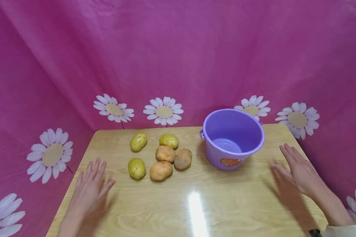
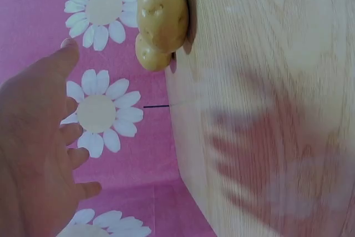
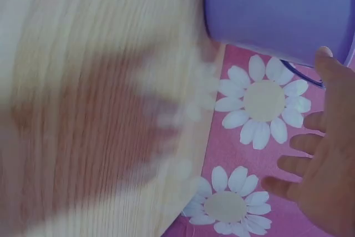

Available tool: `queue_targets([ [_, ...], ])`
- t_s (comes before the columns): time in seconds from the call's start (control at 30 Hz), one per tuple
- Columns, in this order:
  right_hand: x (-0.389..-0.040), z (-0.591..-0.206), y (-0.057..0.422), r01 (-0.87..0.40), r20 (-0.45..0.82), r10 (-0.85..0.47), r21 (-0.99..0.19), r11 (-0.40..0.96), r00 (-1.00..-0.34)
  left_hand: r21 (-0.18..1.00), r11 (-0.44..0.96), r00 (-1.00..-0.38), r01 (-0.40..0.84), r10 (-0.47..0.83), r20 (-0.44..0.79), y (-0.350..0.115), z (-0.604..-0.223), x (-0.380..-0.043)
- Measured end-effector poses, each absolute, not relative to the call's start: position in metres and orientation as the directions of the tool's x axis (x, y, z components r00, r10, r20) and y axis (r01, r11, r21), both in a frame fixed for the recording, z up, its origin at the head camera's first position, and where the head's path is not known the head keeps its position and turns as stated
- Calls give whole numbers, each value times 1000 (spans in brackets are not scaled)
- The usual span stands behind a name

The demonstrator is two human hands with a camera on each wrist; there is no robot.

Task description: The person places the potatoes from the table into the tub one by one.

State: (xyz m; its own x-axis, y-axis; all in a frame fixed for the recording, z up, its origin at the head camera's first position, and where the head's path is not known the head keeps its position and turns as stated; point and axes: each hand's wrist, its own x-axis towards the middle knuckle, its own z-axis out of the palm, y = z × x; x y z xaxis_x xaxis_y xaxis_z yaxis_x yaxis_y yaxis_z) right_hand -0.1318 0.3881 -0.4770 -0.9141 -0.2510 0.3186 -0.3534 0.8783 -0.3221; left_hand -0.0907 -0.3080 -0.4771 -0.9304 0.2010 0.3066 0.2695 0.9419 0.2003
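My left hand [image 1: 89, 187] hovers above the table's left side with fingers spread, holding nothing. Nearest to it lies a yellow-green potato [image 1: 137, 168]; two more of that colour, one potato [image 1: 138, 142] at the back left and another potato [image 1: 168, 141], lie farther off. Three browner potatoes sit close together: one [image 1: 165, 153], one [image 1: 183, 159] and one [image 1: 161, 171]. A purple bucket [image 1: 225, 158] stands upright at the right, its visible inside bare. To the right of it my right hand [image 1: 302, 172] is held over the table, fingers extended, touching nothing.
The wooden table [image 1: 154, 207] has a bright reflection near its front. A pink curtain [image 1: 178, 59] with white daisies closes off the back and both sides. The bucket's handle [image 3: 302, 74] hangs at its side in the right wrist view.
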Motion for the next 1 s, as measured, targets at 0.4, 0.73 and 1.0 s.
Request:
queue_targets([
  [0.4,-145,-451,370,-338,304,-200,-520,785,-931,274,912,-923,306,213,321,-279,-481,-97],
  [0.73,-153,-432,346,-317,300,-166,-575,754,-939,306,882,-909,359,254,331,-247,-488,-107],
  [1.0,-162,-429,332,-346,340,-163,-595,726,-926,339,866,-915,369,273,298,-223,-490,-118],
])
